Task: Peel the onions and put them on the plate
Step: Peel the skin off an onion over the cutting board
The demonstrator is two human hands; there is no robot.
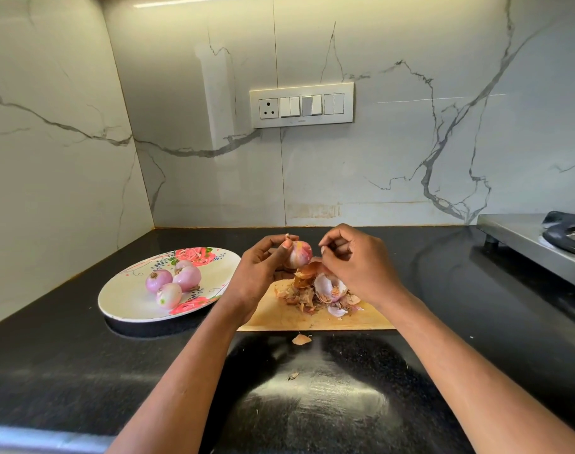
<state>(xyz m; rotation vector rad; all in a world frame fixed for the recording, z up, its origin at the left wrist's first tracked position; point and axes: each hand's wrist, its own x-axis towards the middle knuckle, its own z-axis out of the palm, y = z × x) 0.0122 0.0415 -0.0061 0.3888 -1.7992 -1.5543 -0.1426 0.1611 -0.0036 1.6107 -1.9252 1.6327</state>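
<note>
1. Head view: I see my left hand [258,267] curled around a round, glossy pink-white onion [298,254], held above a wooden cutting board [279,314]; its tip points up and away.
2. My right hand [355,260], fingers bent, pinches a papery brown skin [312,268] just beside the onion.
3. Dry, flaky peels [315,294] are heaped on the board.
4. Left of it, an oval floral plate [128,299] on the shiny black worktop [312,404] carries four smooth peeled onions [176,281].
</note>
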